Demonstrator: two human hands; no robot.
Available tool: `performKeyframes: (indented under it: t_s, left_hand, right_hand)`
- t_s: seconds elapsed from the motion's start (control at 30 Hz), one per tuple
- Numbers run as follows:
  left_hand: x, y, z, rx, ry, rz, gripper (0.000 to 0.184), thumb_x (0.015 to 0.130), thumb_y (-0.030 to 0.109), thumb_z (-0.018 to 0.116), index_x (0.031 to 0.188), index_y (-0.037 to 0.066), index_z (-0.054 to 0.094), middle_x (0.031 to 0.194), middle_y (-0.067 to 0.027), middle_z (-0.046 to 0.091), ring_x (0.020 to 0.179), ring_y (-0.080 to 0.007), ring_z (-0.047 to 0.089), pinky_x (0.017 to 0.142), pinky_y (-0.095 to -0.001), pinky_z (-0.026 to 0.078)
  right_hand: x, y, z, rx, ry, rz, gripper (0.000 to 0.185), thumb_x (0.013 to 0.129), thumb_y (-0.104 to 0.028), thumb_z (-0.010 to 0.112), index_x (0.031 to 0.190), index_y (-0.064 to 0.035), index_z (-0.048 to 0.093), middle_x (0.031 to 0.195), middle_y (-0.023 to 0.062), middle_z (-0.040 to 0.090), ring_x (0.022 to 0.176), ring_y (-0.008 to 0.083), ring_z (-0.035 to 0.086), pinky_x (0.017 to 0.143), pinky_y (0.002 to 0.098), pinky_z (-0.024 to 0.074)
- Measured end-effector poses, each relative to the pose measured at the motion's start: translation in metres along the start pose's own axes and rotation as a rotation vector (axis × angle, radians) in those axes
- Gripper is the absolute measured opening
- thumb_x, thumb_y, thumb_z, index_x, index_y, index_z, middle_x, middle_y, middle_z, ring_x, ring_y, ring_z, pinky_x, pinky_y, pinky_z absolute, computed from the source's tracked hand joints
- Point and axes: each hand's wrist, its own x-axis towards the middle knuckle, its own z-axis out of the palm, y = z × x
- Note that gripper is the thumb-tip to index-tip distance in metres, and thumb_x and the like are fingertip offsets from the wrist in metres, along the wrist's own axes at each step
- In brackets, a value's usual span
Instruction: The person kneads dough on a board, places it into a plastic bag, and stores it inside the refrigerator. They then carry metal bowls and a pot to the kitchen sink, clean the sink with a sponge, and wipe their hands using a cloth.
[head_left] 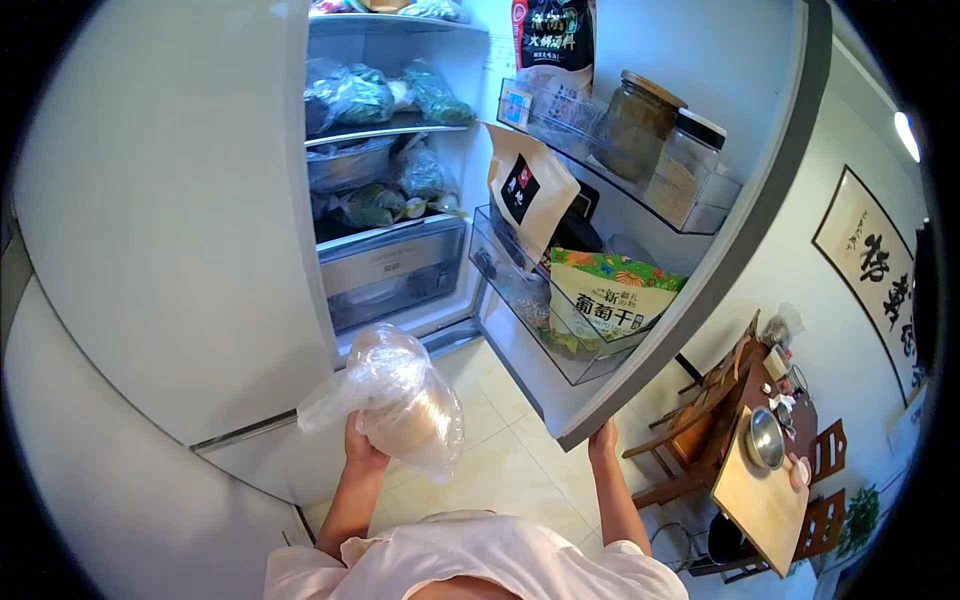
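My left hand [365,442] holds a clear plastic bag [405,400] with pale, rounded contents, in front of the open fridge. The hand's fingers are partly behind the bag. At the lower edge of the open fridge door [700,290] is my right hand [603,438], its fingers mostly hidden behind that edge. Shelves inside the fridge [390,130] carry bagged green vegetables [365,97] and a covered bowl, above a clear drawer [392,280].
Door racks hold a jar [640,120], a black-lidded container [685,165], a paper pouch [530,190] and a green packet [610,300]. At the right stand a wooden table with a board [760,510], a metal bowl [765,438] and chairs [700,400].
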Motion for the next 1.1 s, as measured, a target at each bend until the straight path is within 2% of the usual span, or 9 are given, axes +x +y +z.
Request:
performKeyframes:
  t_s: [0.17,0.3,0.4,0.53,0.6,0.67,0.77,0.97,1.1]
  left_hand:
    - [0.002,-0.009,0.014,0.028,-0.050,-0.005,0.050,0.090,0.037,0.040,0.129,0.007,0.039,0.124,-0.0122,0.049,0.114,-0.0295,0.049,0.096,-0.0452,0.041]
    - [-0.003,-0.012,0.018,0.013,0.020,-0.031,0.047,0.089,0.034,0.041,0.129,0.007,0.040,0.124,-0.0117,0.050,0.113,-0.0279,0.049,0.095,-0.0434,0.042]
    - [0.003,-0.011,0.016,0.028,0.094,-0.030,0.046,0.088,0.031,0.047,0.127,0.007,0.041,0.121,-0.0112,0.051,0.110,-0.0272,0.051,0.093,-0.0423,0.043]
    - [0.041,0.001,0.029,0.114,0.190,0.069,0.046,0.088,0.035,0.051,0.123,0.007,0.045,0.118,-0.0091,0.053,0.107,-0.0243,0.052,0.093,-0.0392,0.043]
    - [0.060,0.013,0.038,0.096,0.193,0.139,0.044,0.087,0.034,0.053,0.121,0.007,0.047,0.116,-0.0086,0.054,0.107,-0.0238,0.053,0.092,-0.0397,0.044]
    - [0.083,0.024,0.046,0.077,0.161,0.159,0.043,0.087,0.034,0.052,0.121,0.008,0.047,0.116,-0.0083,0.055,0.107,-0.0237,0.053,0.092,-0.0405,0.044]
    - [0.102,0.024,0.067,0.017,0.103,0.177,0.043,0.088,0.032,0.051,0.123,0.009,0.045,0.118,-0.0091,0.054,0.108,-0.0246,0.053,0.092,-0.0414,0.045]
    - [0.117,0.032,0.092,0.097,0.010,0.264,0.042,0.088,0.030,0.051,0.124,0.009,0.045,0.118,-0.0090,0.054,0.108,-0.0249,0.053,0.092,-0.0411,0.044]
    - [0.157,0.059,0.117,0.109,0.176,0.273,0.042,0.087,0.033,0.053,0.121,0.009,0.050,0.118,-0.0069,0.055,0.108,-0.0212,0.053,0.094,-0.0362,0.041]
  right_hand:
    - [0.024,-0.004,0.011,-0.032,-0.042,-0.172,0.053,0.084,-0.043,0.055,0.116,-0.0008,0.053,0.109,0.0084,0.059,0.097,0.0204,0.056,0.084,0.0316,0.0436]
    - [0.038,-0.009,0.018,-0.001,-0.017,-0.228,0.042,0.086,-0.037,0.051,0.111,-0.0034,0.056,0.101,0.0071,0.061,0.087,0.0208,0.059,0.075,0.0333,0.0471]
    - [0.027,-0.018,0.030,-0.161,-0.012,-0.450,0.037,0.088,-0.032,0.048,0.108,-0.0021,0.057,0.099,0.0070,0.061,0.084,0.0205,0.059,0.072,0.0326,0.0478]
    - [0.037,-0.023,0.037,0.070,0.014,-0.333,0.032,0.089,-0.028,0.046,0.099,-0.0004,0.059,0.092,0.0078,0.061,0.081,0.0190,0.059,0.070,0.0333,0.0482]
    - [0.053,-0.018,0.033,-0.025,-0.031,-0.388,0.030,0.088,-0.026,0.047,0.098,-0.0005,0.059,0.089,0.0076,0.061,0.078,0.0192,0.060,0.068,0.0339,0.0484]
    - [0.072,-0.008,0.019,-0.127,0.062,-0.443,0.028,0.087,-0.024,0.047,0.096,-0.0003,0.059,0.086,0.0065,0.061,0.073,0.0201,0.060,0.064,0.0343,0.0487]
    - [0.089,-0.008,0.014,0.134,0.019,-0.459,0.031,0.090,-0.026,0.046,0.099,0.0001,0.059,0.088,0.0069,0.061,0.076,0.0186,0.059,0.068,0.0322,0.0484]
    - [0.106,-0.010,0.005,0.146,0.022,-0.391,0.032,0.090,-0.028,0.047,0.099,0.0004,0.059,0.089,0.0075,0.061,0.078,0.0195,0.059,0.069,0.0320,0.0484]
    - [0.087,-0.028,0.028,0.069,0.063,-0.395,0.037,0.088,-0.034,0.047,0.096,0.0002,0.059,0.088,0.0085,0.061,0.076,0.0201,0.059,0.067,0.0345,0.0480]
